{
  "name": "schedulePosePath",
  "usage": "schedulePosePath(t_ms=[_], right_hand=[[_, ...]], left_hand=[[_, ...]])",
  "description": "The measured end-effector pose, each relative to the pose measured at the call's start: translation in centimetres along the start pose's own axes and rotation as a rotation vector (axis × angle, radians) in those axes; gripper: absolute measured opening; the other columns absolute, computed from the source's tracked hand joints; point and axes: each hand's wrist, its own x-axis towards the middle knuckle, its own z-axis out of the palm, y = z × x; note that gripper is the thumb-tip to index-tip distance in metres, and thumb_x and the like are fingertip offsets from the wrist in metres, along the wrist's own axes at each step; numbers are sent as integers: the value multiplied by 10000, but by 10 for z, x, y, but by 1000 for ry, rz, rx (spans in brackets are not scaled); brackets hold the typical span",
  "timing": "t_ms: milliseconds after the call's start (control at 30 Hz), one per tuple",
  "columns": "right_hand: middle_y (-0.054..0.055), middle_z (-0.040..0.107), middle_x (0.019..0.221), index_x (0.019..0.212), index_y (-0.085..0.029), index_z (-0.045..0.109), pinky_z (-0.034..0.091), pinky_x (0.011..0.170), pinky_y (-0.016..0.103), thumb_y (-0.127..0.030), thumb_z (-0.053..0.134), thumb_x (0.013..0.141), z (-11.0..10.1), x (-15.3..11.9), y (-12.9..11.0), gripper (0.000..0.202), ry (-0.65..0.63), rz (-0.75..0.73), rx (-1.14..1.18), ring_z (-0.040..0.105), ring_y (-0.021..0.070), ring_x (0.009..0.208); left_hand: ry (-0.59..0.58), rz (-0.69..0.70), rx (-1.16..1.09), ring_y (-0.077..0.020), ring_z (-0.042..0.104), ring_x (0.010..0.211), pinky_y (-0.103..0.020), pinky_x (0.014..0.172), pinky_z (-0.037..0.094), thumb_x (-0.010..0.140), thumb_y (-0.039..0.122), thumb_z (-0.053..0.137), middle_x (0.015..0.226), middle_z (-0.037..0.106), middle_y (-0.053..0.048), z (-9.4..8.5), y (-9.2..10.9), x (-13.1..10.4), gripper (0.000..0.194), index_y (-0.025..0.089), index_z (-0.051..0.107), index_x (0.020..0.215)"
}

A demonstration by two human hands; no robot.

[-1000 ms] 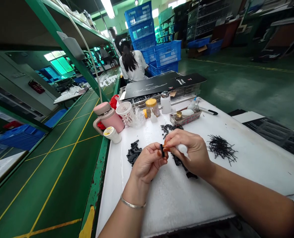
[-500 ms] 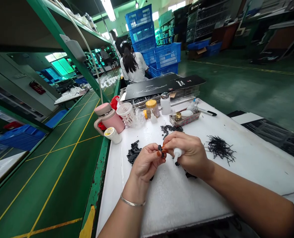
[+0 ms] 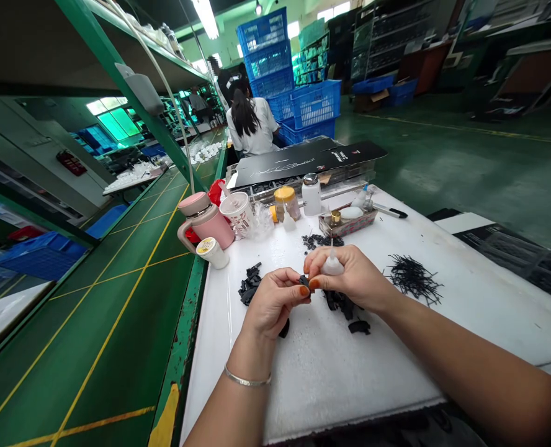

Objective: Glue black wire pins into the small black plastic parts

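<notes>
My left hand (image 3: 275, 299) pinches a small black part (image 3: 304, 282) between thumb and fingertips. Fingertips of my right hand (image 3: 362, 279) meet the same part from the other side. Tucked in my right hand is a small white squeeze bottle (image 3: 333, 266), its thin nozzle pointing up. Black curved pieces (image 3: 339, 302) lie under and beside my right hand, with a single black piece (image 3: 359, 327) nearer me. Left of my left hand is a heap of black pieces (image 3: 249, 285). Tiny black bits (image 3: 321, 241) are scattered beyond my hands.
Thin black sticks (image 3: 414, 277) lie at right. Along the table's far side stand a pink jug (image 3: 210, 223), a cup (image 3: 236, 210), a yellow-lidded jar (image 3: 286, 202), a white bottle (image 3: 311, 195), a small box (image 3: 350, 223) and a knife (image 3: 391, 211). A co-worker (image 3: 251, 127) sits ahead.
The squeeze bottle in my right hand has turned from nozzle down to nozzle up. My right fingertips have shifted onto the black part. My left hand stays nearly in place.
</notes>
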Motion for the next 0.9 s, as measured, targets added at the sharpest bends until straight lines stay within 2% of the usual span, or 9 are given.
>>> schedulePosePath(t_ms=[133,233,300,367,433,500,633,700,900], right_hand=[[17,602,700,770,-155,602,416,469,219,-356,723,723,-2,0,-2,239,78,112,-8,555,126,571],[28,617,798,1071,-200,527,354,365,202,-450,617,809,-6,-1,-6,373,199,130,-20,557,122,512],[43,621,889,1257,-230,428,399,401,220,-484,498,880,-11,-1,-9,460,235,95,-112,549,111,515],[48,632,912,1322,-232,406,466,514,252,-472,437,916,-17,-1,-11,473,224,80,-288,543,107,541],[48,650,909,1285,-225,458,486,597,270,-452,455,914,-23,-2,-13,435,194,88,-418,565,124,598],[39,664,857,1184,-219,506,470,557,262,-459,508,885,-29,-3,-16,383,197,110,-432,575,140,609],[3,629,632,894,-198,559,399,449,237,-462,695,738,-34,-5,-26,336,371,73,-344,528,130,507],[11,624,637,785,-186,595,414,473,244,-431,761,670,-34,-6,-29,318,441,-4,-297,545,136,538],[29,635,737,774,-181,670,427,539,253,-377,731,721,-23,-9,-26,212,444,-113,-317,559,153,647]], left_hand=[[56,37,91,-89,583,591,-187,563,493,544,151,824,670,647,-16,2,3,-2,242,117,642,700],[126,111,226,-92,571,618,-203,592,494,561,184,816,694,642,-16,4,5,-3,240,125,672,745],[168,170,333,-103,570,642,-217,609,492,590,224,801,715,646,-27,4,5,-3,233,130,699,777],[203,215,436,-120,573,663,-233,626,488,617,262,781,738,656,-44,3,6,-3,231,132,720,797],[234,236,525,-135,577,675,-249,638,485,634,290,766,758,669,-58,1,6,-2,237,134,731,809],[262,246,599,-144,580,681,-251,634,479,642,307,758,768,677,-66,-2,7,-2,245,140,735,819],[274,264,691,-156,594,713,-239,623,472,664,333,743,783,686,-68,-7,7,0,247,152,733,832],[255,260,689,-162,608,724,-237,625,476,673,335,736,795,693,-74,-8,7,0,252,149,727,842],[244,239,677,-184,644,753,-242,640,484,666,298,739,820,706,-96,-6,5,0,251,131,710,850]])
